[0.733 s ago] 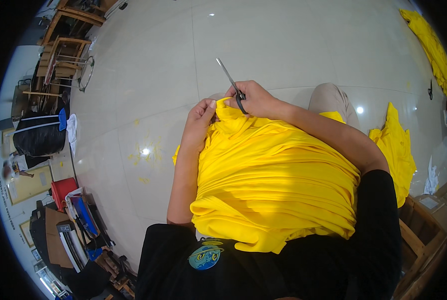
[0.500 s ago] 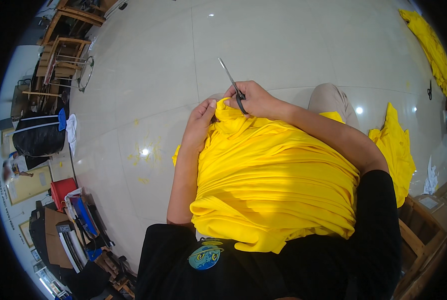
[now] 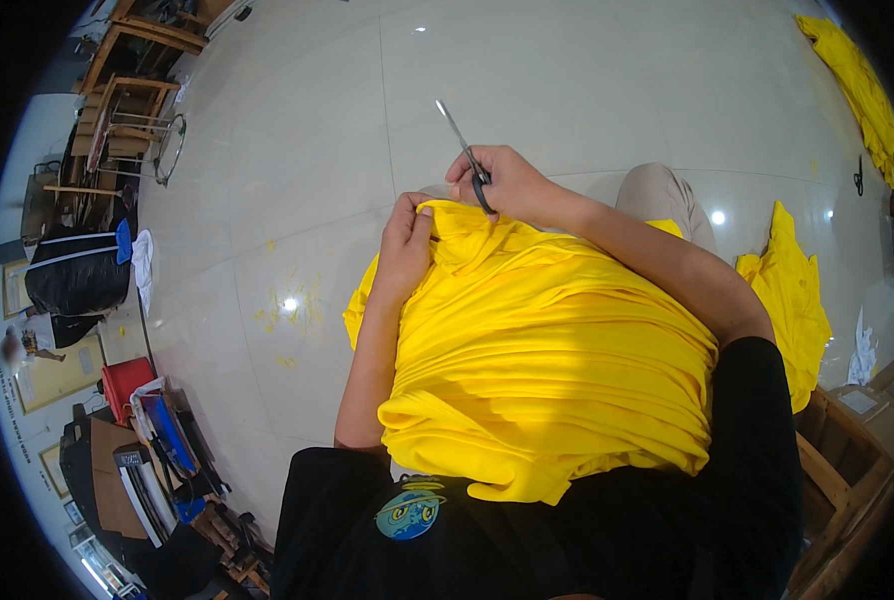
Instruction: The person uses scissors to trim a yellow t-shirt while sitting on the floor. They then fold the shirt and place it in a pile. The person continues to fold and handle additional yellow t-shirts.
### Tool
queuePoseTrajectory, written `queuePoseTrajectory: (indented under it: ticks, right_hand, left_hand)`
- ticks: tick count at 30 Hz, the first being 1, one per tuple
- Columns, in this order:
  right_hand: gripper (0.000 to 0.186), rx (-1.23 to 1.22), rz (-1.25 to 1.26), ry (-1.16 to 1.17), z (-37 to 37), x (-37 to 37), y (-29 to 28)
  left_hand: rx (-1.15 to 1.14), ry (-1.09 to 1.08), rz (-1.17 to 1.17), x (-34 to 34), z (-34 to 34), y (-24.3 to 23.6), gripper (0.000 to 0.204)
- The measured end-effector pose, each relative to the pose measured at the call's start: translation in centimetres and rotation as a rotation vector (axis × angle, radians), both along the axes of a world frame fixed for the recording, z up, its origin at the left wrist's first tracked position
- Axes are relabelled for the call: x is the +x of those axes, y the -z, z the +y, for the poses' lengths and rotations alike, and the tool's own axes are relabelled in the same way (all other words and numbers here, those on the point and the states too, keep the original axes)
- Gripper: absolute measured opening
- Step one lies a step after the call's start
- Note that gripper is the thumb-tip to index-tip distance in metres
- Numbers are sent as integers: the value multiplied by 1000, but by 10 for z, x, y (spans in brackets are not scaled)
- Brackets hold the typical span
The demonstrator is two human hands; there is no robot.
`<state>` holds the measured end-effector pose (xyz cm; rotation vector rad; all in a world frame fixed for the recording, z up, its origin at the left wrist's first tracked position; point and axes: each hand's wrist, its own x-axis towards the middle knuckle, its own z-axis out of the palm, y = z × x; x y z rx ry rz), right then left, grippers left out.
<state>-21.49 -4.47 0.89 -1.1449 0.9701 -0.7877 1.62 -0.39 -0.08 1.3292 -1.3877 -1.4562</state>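
Note:
A big bundle of yellow fabric [image 3: 547,370] lies gathered in folds over my lap. My left hand [image 3: 404,245] is closed on the fabric's far edge, with the thumb pressed on top. Just to the right, my right hand [image 3: 517,185] grips a pair of scissors [image 3: 481,190] by the dark handles. The scissors' metal blades point up and away from me, off the cloth, and look closed. My right fingertips are raised slightly beyond the fabric's edge; whether they pinch a thread I cannot make out.
Yellow scraps [image 3: 297,305] litter the tiled floor on the left. To the right lie a yellow cloth piece [image 3: 787,310], another yellow pile [image 3: 857,90] and dark-handled scissors [image 3: 859,177]. Cardboard boxes [image 3: 882,415] stand at lower right, a black bag [image 3: 77,270] at far left.
My right hand has risen away from the fabric's edge with the scissors, apart from my left hand. The bunched cloth at my left hand has opened out, and more shows left of that forearm.

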Motion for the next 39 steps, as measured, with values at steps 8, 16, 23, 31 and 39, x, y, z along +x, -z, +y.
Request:
queuePoseTrajectory:
  ticks: [8,16,23,31,39]
  right_hand:
    - [39,-43,90,190,-20,-31,-4]
    - [47,-263,223,250,-19,-97,-44]
    - [42,-313,536,198,101,-231,-77]
    - [65,-427,104,140,296,-244,-66]
    - [56,-408,297,428,284,-176,-118]
  left_hand:
    - [-56,-146,-96,-1,-2,-3,15]
    - [-12,-554,216,18,-13,-10,19]
    - [-145,-553,-73,148,46,-48,34]
    - [160,229,-112,145,151,-47,142]
    - [156,235,-89,122,183,-58,136]
